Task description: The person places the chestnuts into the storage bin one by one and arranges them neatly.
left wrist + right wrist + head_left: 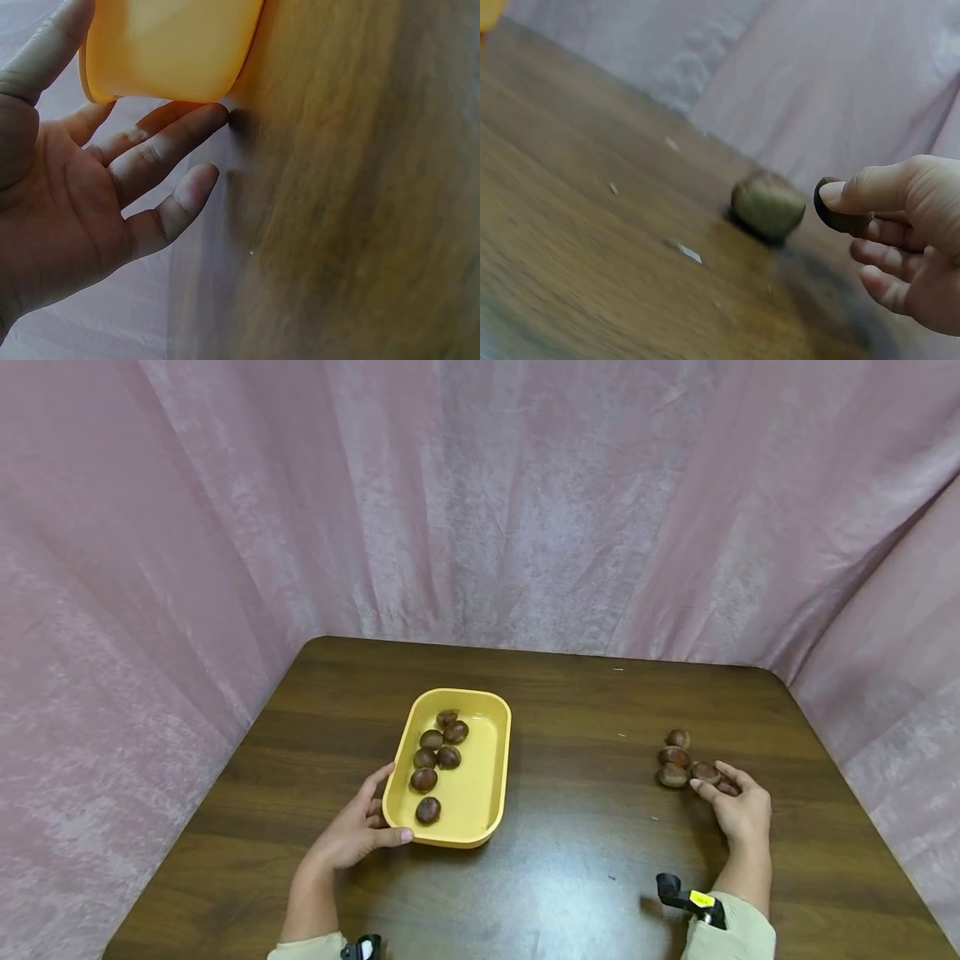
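Note:
A yellow tray (480, 777) with several brown chestnuts (424, 779) in it stands left of centre on the table. My left hand (352, 833) grips its near left corner, thumb at the front rim and fingers along the left side. In the left wrist view, the fingertips (210, 114) touch the tray's outer wall (172, 52). Over at the right, my right hand (741, 810) pinches a chestnut (841, 219) between thumb and fingers. Close beside it several loose chestnuts (672, 775) form a small cluster, one partly hidden by the fingers.
The dark wooden table (570, 852) has small pale scraps (690, 253) scattered on it. Pink curtains (525, 510) hang behind its far edge and at both sides.

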Action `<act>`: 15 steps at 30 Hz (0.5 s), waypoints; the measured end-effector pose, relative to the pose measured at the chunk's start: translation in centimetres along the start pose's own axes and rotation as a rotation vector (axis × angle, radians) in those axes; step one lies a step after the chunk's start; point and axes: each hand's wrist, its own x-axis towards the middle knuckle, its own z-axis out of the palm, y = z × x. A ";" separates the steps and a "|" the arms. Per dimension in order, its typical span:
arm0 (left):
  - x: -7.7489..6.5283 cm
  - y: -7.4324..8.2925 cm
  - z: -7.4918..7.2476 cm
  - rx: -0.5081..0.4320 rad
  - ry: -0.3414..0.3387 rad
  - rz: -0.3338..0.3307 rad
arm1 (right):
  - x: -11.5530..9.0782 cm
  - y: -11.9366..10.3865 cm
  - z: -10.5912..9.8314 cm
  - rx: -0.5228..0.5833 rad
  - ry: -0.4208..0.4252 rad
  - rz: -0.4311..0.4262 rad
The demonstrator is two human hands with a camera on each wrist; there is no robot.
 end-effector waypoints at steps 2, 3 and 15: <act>-0.1 0.0 0.0 -0.004 -0.003 0.004 | -0.4 -0.8 0.2 0.041 -0.031 -0.012; -0.1 0.0 -0.1 -0.005 -0.003 0.007 | -0.6 -1.1 0.4 0.051 -0.051 -0.028; -0.1 0.1 0.2 -0.014 0.021 -0.022 | -0.8 -4.5 2.1 0.085 -0.288 -0.205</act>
